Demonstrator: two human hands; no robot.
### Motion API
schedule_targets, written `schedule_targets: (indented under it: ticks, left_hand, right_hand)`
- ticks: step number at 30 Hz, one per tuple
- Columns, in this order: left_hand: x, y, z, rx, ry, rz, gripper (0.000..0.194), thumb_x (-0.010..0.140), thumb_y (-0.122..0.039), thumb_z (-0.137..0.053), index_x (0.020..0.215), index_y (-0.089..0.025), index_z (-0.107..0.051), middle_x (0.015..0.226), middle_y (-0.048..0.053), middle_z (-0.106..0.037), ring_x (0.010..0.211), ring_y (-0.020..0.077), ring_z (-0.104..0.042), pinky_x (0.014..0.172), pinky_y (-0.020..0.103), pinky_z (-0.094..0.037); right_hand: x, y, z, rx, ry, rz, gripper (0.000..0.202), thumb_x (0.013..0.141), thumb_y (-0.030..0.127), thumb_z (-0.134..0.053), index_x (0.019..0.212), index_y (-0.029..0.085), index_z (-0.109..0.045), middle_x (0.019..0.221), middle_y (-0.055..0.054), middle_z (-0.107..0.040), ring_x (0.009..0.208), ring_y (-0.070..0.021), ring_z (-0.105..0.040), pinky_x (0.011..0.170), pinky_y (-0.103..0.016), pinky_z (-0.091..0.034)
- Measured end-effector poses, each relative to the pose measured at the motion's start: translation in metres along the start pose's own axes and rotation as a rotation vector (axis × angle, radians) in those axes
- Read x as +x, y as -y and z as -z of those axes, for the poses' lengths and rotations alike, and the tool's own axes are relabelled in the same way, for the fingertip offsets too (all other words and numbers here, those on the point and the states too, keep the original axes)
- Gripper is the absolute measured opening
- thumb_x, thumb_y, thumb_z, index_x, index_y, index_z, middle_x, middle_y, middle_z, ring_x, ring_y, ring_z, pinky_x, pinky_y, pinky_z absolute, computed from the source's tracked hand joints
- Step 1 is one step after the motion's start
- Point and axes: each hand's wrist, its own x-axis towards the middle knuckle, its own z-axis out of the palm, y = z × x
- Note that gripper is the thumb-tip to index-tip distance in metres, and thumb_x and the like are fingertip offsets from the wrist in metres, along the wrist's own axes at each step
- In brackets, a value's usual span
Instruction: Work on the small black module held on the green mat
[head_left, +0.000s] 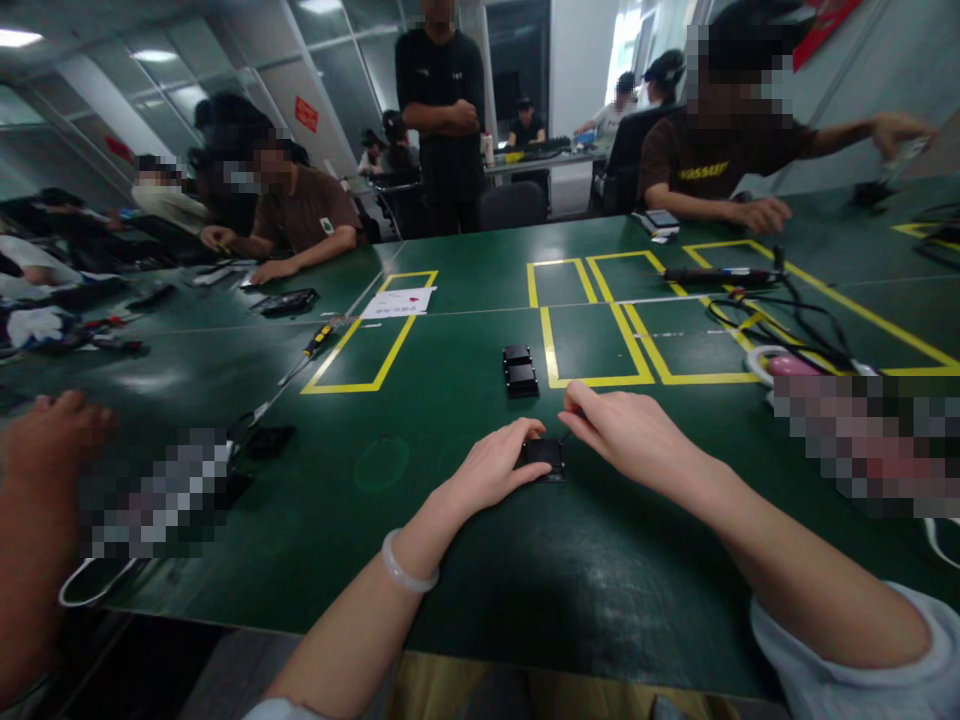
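Note:
On the green table top, my left hand (499,463) grips a small black square part (545,457) between thumb and fingers, from its left side. My right hand (616,418) is just right of and above that part, its thumb and forefinger pinched together on a thin dark tool (568,436) whose tip points toward the part's edge. Most of the tool is hidden by the fingers. A second black piece (520,371), a longer block with two raised sections, lies a little farther back, in front of my hands and apart from them.
Yellow tape rectangles (598,381) mark the green table (450,560). A black-handled tool (720,275) and coiled cables lie at the right, a yellow screwdriver (319,340) and a white paper (397,302) at the left. A person's hand (56,440) is at the left edge; other people sit opposite.

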Motion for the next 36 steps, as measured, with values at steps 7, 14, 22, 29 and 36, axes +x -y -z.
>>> schedule_targets:
  ticks: [7,14,22,29,36]
  left_hand:
    - [-0.0005,0.0025,-0.0025,-0.030,-0.009,0.013,0.042,0.088,-0.039,-0.063,0.123,-0.023,-0.045,0.119,0.008,-0.061,0.111,0.0261,-0.060,0.093,0.040,-0.049]
    - [-0.0003,0.0019,-0.0007,0.011,0.001,-0.018,0.038,0.091,-0.039,-0.059,0.125,-0.024,-0.049,0.122,0.007,-0.059,0.111,0.0248,-0.058,0.094,0.039,-0.049]
    - [-0.0007,0.0024,-0.0005,0.042,0.010,-0.034,0.039,0.092,-0.039,-0.057,0.128,-0.026,-0.048,0.121,0.006,-0.058,0.110,0.0233,-0.058,0.095,0.037,-0.048]
    - [-0.0003,0.0037,-0.0007,0.066,0.036,-0.034,0.035,0.094,-0.041,-0.054,0.125,-0.025,-0.053,0.115,0.006,-0.058,0.107,0.0232,-0.058,0.093,0.036,-0.049]
    - [0.0001,0.0029,0.0005,0.054,0.030,-0.032,0.034,0.094,-0.041,-0.054,0.124,-0.025,-0.053,0.115,0.006,-0.058,0.106,0.0228,-0.058,0.092,0.035,-0.049]
  right_hand:
    - [-0.0003,0.0004,0.0011,0.008,0.002,-0.005,0.019,0.098,0.034,-0.036,0.097,0.020,-0.049,0.076,-0.002,-0.067,0.063,-0.0168,-0.059,0.053,-0.026,-0.025]
    - [0.0000,-0.0008,0.0003,0.010,-0.009,-0.001,0.018,0.098,0.034,-0.037,0.097,0.020,-0.050,0.077,-0.003,-0.067,0.063,-0.0167,-0.060,0.053,-0.026,-0.025]
    - [0.0009,0.0001,0.0007,0.007,-0.006,0.001,0.020,0.098,0.035,-0.037,0.096,0.020,-0.050,0.076,-0.002,-0.067,0.064,-0.0170,-0.060,0.054,-0.026,-0.026]
    - [0.0023,-0.0004,-0.0025,-0.035,-0.014,-0.024,0.024,0.099,0.038,-0.035,0.097,0.020,-0.051,0.070,-0.002,-0.066,0.060,-0.0175,-0.059,0.053,-0.027,-0.024]
    - [0.0001,-0.0005,0.0000,0.027,-0.011,-0.010,0.016,0.098,0.032,-0.037,0.097,0.020,-0.048,0.079,-0.003,-0.068,0.065,-0.0175,-0.060,0.053,-0.026,-0.026]
